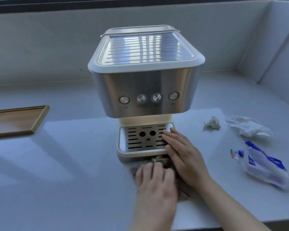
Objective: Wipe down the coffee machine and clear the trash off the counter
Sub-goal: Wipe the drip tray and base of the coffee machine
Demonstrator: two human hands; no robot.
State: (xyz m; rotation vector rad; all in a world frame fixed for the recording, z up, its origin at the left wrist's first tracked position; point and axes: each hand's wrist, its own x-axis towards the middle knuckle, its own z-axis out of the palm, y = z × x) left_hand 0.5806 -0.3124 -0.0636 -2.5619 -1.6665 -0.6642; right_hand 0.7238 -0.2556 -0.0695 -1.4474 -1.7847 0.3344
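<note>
Two hands at the espresso machine (145, 84), mid-counter (73, 164).
Right hand (183, 155) lies flat, fingers straight, on the drip tray (140, 139); blurred left hand (154, 180) curls over a cloth (157, 160) just nearer. Tissue (212, 123), wrapper (249, 126) and packet (265, 165) lie right.

Wooden tray (18, 120), far left: shallow, light brown, with a low raised rim, lying flat on the pale counter (65, 164) with its near right corner pointing inward; the left part is cut off by the edge of the view. Behind the counter runs a plain pale grey back wall (48, 47), topped by a dark band (90, 4) along the upper edge of the view, too dim to make out in detail. At right a side wall (284, 52) of the same grey meets the back wall in a corner, and slanting patches of light and shadow lie across the counter near the tray.
</note>
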